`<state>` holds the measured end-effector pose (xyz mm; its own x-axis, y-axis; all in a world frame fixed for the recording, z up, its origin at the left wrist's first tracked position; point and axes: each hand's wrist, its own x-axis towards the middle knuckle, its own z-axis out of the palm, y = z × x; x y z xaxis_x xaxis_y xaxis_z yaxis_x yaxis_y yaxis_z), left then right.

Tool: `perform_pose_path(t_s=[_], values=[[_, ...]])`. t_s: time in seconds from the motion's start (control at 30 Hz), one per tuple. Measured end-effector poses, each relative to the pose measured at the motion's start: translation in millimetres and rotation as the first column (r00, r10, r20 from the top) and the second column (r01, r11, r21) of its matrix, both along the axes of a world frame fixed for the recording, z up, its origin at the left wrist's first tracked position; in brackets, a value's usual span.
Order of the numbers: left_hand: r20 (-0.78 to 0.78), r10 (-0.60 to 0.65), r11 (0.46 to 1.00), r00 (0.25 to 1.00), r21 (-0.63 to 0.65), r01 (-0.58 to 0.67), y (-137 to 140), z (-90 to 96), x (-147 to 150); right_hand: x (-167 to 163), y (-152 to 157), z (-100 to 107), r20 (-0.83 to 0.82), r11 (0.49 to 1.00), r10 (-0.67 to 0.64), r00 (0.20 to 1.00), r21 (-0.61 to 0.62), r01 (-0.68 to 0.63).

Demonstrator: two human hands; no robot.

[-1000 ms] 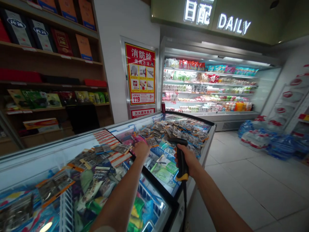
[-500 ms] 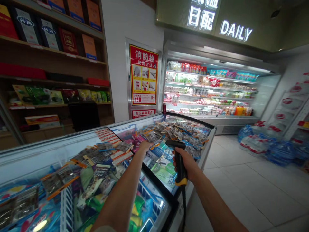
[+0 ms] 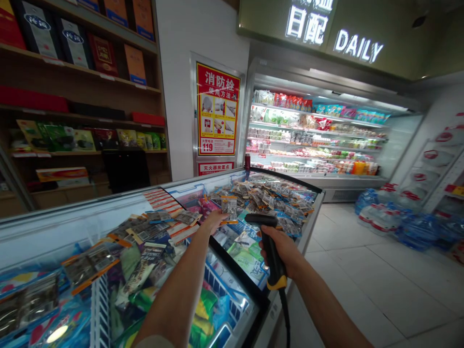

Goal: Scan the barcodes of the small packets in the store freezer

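Observation:
My left hand (image 3: 213,222) reaches over the glass lid of a chest freezer (image 3: 232,275) and holds a small clear packet (image 3: 229,208) upright by its lower edge. Just right of it, my right hand (image 3: 283,250) grips a black handheld barcode scanner (image 3: 270,243) with a yellow band at its base; the scanner's head sits close beside the packet. A cable hangs down from the scanner's handle. Many similar small packets (image 3: 268,198) lie spread across the freezer lid beyond both hands.
More packets (image 3: 137,234) lie on the lid at my left. Wooden shelves (image 3: 79,92) with boxed goods line the left wall. A lit open chiller (image 3: 315,140) stands at the back. Stacked water jugs (image 3: 398,212) sit on the tiled floor (image 3: 362,270) at right.
My left hand has lifted one packet off the pile and stood it up. My right hand has brought the scanner slightly left and nearer the packet.

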<state>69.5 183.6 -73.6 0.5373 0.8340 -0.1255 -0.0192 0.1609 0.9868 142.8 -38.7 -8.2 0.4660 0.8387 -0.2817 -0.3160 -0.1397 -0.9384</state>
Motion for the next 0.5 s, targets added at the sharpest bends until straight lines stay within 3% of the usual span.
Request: perform_pose_path(t_s=[0.3,0.5], values=[[0.090,0.013,0.996,0.996,0.084,-0.021,-15.8,13.3,-2.2,2.5,-7.0,2.4,-0.039,1.000,-0.029,0.999,0.007,0.029],[0.155,0.278,0.940,0.948,0.158,-0.302,0.6,26.8,-21.1,24.3,-7.6,2.9,-0.008,0.982,-0.179,0.984,0.062,0.179]])
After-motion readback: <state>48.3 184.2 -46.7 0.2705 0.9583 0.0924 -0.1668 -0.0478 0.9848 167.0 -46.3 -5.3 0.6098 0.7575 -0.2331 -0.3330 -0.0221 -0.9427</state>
